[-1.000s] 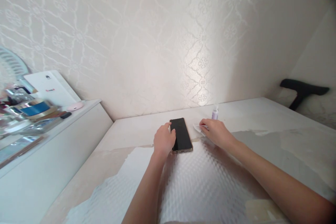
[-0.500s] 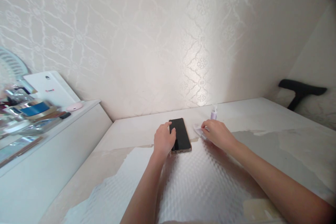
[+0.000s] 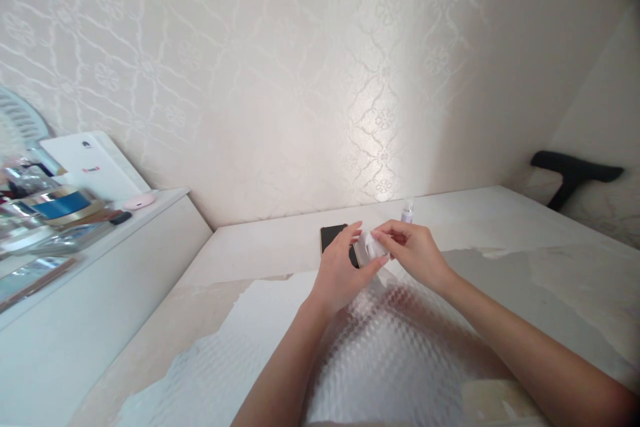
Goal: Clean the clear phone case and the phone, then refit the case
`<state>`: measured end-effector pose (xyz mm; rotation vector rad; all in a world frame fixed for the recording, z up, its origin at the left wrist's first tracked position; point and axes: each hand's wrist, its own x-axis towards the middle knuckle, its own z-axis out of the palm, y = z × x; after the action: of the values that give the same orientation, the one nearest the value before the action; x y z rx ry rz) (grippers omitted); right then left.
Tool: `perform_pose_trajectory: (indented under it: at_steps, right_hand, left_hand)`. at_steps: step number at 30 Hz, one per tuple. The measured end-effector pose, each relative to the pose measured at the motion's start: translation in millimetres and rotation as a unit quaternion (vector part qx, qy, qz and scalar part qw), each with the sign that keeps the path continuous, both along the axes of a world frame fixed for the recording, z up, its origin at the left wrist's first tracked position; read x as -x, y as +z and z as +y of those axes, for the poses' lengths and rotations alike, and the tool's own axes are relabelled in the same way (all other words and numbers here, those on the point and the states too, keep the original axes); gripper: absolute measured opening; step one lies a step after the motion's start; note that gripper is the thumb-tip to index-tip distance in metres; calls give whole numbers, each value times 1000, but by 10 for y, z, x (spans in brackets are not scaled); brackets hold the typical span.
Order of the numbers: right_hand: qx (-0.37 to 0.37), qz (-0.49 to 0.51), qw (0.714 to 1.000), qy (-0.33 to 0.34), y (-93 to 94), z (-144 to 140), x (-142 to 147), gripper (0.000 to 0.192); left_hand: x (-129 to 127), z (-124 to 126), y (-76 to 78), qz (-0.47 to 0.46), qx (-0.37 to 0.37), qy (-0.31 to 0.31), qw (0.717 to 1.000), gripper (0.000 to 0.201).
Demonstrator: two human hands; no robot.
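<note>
My right hand [image 3: 414, 252] pinches a thin, crumpled white cloth [image 3: 374, 247] between thumb and fingers; it may be a tissue, I cannot tell. To its left, my left hand [image 3: 345, 265] has its fingers apart and its thumb at the cloth's lower edge. Behind that hand a black smartphone [image 3: 331, 235] in a gold-edged case lies face up, mostly covered. A small clear bottle [image 3: 408, 211] with a lilac label stands just beyond my right hand, its lower part hidden.
The white table [image 3: 260, 240] has a worn surface with a shiny embossed sheet [image 3: 390, 360] on it. At left, a higher white cabinet [image 3: 125, 260] carries a white box [image 3: 93, 163], a blue-banded jar [image 3: 63, 205] and a pink case [image 3: 139, 201]. A black chair part [image 3: 575, 167] juts up at right.
My left hand has moved right, off the phone's left edge to beside the cloth, and now covers much of the phone. The right hand has lifted the cloth off the table.
</note>
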<state>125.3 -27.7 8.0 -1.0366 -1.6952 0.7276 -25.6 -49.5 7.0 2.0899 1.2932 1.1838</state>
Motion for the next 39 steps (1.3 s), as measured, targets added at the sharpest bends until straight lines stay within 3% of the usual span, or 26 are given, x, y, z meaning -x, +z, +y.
perform_pose_trajectory:
  at_steps: [5,9,12,14,16,20,24,28,30,36,39]
  right_hand:
    - [20,81,996,36,11,-30,40,25]
    - [-14,90,995,-31,40,-18,6,26]
    - [-25,81,992,-96,43,25,-53,28]
    - [-21,24,988,-150,33,57,-95,28]
    - [-19,-105,973,-204,16,79,-129,26]
    - [-16,-368,899,-237,-20,95,-171,25]
    - [-23,-422,876,-232,-48,114,-189,26]
    - [-31,-390,899,-198,-74,125,-178,24]
    - [-40,-364,911,-187,-68,119,-177,24]
    - [-110,-253,913,-301,-1,132,-238,22]
    - [-85,-270,915,-287,-29,155,-239,21]
  left_hand:
    - [-29,-25,43,-19,8,-26,999,50]
    - [-3,-10,78,-34,76,-39,996,34]
    - [8,-2,83,-6,130,-83,988,22]
    - [-3,-19,82,25,163,-119,979,26]
    - [-21,-59,88,52,191,-157,968,28]
    - [-23,-136,122,42,226,-188,955,29]
    - [65,-61,114,-5,199,-106,974,29]
    - [188,96,50,-29,155,55,986,27]
    - [231,145,19,-24,146,104,984,26]
    - [233,161,-38,-3,131,106,986,22]
    - [209,139,-37,24,101,113,988,21]
